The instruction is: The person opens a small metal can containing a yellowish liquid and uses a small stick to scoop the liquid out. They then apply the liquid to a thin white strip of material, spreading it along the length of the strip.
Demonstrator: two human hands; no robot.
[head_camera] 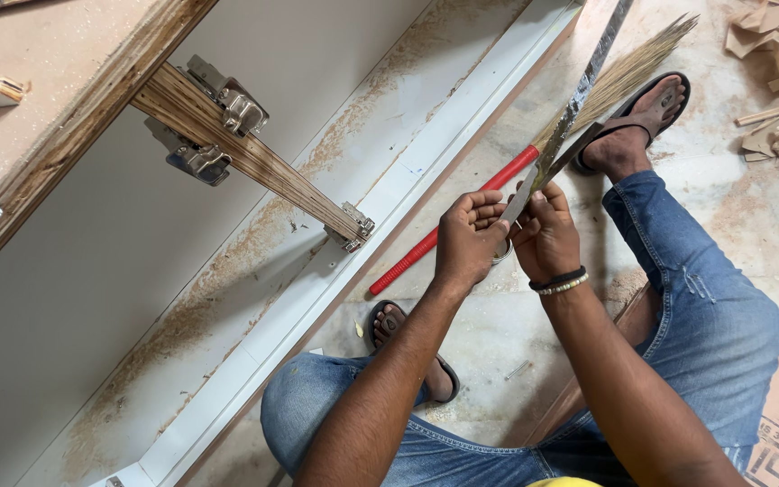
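Dusty marble floor [516,334] strewn with sawdust, beside an open white cabinet carcass [389,180].

Left hand [468,242] and right hand [545,236] both closed around the lower end of a long, flat, worn grey metal strip [570,113], pinched close together to steady it; strip slanting up and away above a red-handled straw broom [534,162], near the sandalled foot [633,126].

Open floor at 6 o'clock of both hands, between the knees. Blocked at 9 o'clock by the white laminated cabinet edge [462,117] and the brown plywood door with steel hinges [254,153]. Crossed at 12 o'clock by the red-handled straw broom [498,185]. Cluttered at 2 o'clock with cardboard scraps [773,45].
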